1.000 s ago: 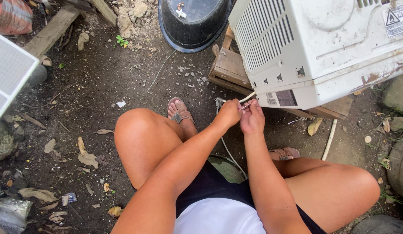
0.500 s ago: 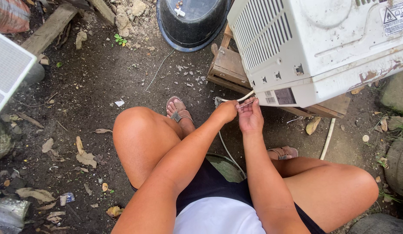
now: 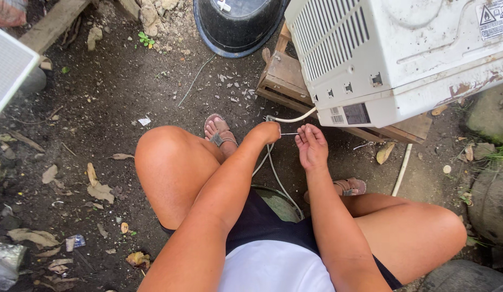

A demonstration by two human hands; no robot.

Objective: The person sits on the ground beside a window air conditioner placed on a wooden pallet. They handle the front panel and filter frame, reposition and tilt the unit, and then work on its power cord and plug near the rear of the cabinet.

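**Two hands on a thin wire under the white unit**

Starting at the left of the frame: bare dark soil [image 3: 100, 97] with dry leaves scattered over it, and a white slatted panel [image 3: 8, 70] poking in at the upper left edge. Moving in, the left knee rises at centre-left, with a sandalled foot [image 3: 219, 132] just beyond it. Up at top centre sits a round black basin [image 3: 235, 27].

Now the action, dead centre. The left hand [image 3: 267, 131] is clenched into a fist around the end of a white cable [image 3: 275, 173], which loops down between the legs and also curves up toward the unit. A thin bare wire [image 3: 288, 133] bridges the small gap to the right hand [image 3: 312, 146], whose fingers are curled loosely, fingertips pinching at the wire's other end.

By the look of it, this is the wire-handling stage: a stripped conductor being pulled or twisted. It calls for a steady pinch and small, careful finger work.

To the right, the white boxy air-conditioning unit [image 3: 403, 59] rests on a wooden pallet [image 3: 284, 75], its casing grimy, with rust along the lower edge.
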